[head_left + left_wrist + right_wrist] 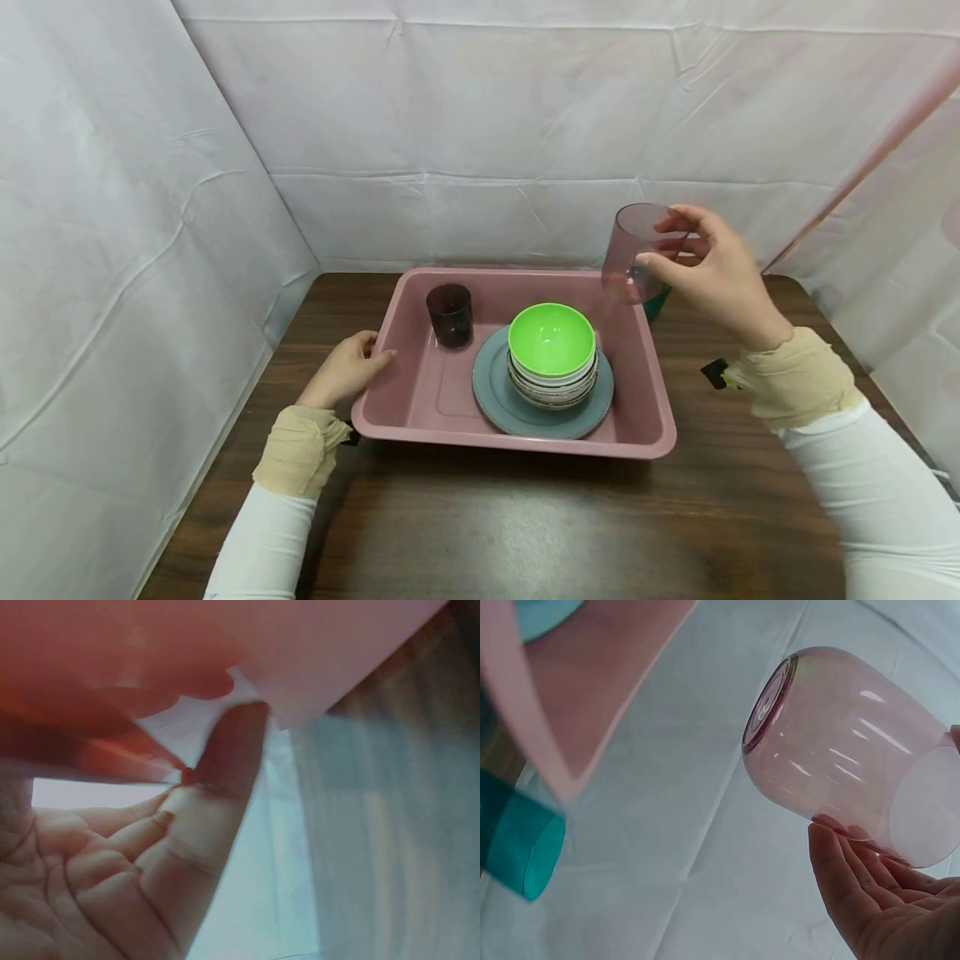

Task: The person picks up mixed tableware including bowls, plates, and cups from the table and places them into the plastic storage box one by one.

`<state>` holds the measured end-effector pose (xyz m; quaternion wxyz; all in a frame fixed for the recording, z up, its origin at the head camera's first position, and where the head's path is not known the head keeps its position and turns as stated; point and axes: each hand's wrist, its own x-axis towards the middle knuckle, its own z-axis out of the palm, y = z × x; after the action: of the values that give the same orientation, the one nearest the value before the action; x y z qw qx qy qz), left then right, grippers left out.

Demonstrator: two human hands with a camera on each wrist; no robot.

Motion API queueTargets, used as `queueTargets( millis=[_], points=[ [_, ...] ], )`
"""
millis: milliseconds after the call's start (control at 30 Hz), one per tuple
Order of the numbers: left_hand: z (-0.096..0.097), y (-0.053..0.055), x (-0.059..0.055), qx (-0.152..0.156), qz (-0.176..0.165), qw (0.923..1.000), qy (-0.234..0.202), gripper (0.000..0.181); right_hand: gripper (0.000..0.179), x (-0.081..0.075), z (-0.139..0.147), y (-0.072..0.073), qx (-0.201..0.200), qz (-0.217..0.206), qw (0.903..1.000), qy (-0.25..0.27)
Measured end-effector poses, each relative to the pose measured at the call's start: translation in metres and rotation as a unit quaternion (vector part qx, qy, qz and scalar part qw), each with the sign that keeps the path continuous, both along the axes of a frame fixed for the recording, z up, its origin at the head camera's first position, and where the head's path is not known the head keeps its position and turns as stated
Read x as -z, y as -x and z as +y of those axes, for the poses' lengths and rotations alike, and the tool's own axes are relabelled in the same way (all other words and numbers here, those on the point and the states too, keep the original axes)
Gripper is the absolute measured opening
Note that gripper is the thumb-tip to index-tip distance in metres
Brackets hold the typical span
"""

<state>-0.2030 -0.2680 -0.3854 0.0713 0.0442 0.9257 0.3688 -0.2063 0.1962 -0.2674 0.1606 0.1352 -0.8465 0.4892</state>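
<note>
My right hand [723, 275] pinches a clear pink drinking glass [622, 250] near its rim, thumb on one side and fingers on the other. The glass is held upright, high over the right back corner of a pink basin [510, 446]; its round base shows in the right wrist view. On the basin's left side my left hand [343, 368] grips the rim, with the thumb over the edge. Inside the basin, a blue-grey plate [491, 392] bears a stack of bowls topped by a bright green bowl [551, 337]. A dark glass [452, 321] stands at the back left.
A teal glass [525, 844] stands on the table just outside the basin's right side, mostly hidden behind the pink glass and hand in the head view. The dark wooden table [525, 525] is bordered by white sheeting [480, 125] at the back and sides.
</note>
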Motion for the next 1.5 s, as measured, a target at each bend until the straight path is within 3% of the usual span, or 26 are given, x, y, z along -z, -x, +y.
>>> queueTargets(
  millis=[167,300,467,600,867,1067,1167,1500],
  points=[
    [-0.002,-0.003,-0.027,0.016,0.003,0.9998,0.011,0.068,0.062,0.002,-0.016,-0.007,-0.031,-0.012,0.9995,-0.003],
    [0.004,-0.008,-0.055,0.018,0.050,0.9985,0.013,0.067,0.064,0.002,-0.026,-0.013,-0.053,-0.017,0.9984,-0.007],
    [0.035,-0.009,-0.081,0.026,0.138,0.9888,-0.049,0.071,0.066,-0.001,-0.037,-0.019,-0.075,-0.025,0.9968,-0.011],
    [0.070,-0.015,-0.094,0.064,0.163,0.9794,-0.101,0.081,0.067,-0.002,-0.047,-0.023,-0.097,-0.043,0.9944,-0.002],
    [0.128,-0.028,-0.099,0.183,0.163,0.9517,-0.186,0.091,0.068,0.000,-0.069,-0.035,-0.144,-0.061,0.9874,-0.020],
    [0.147,-0.035,-0.095,0.236,0.117,0.9314,-0.252,0.098,0.071,0.003,-0.085,-0.042,-0.207,-0.041,0.9765,-0.045],
    [0.151,-0.036,-0.093,0.253,0.114,0.9210,-0.273,0.098,0.072,0.004,-0.090,-0.046,-0.225,-0.038,0.9726,-0.043],
    [0.149,-0.035,-0.096,0.264,0.137,0.9236,-0.242,0.096,0.074,0.009,-0.092,-0.050,-0.260,-0.055,0.9638,-0.016]
  ],
)
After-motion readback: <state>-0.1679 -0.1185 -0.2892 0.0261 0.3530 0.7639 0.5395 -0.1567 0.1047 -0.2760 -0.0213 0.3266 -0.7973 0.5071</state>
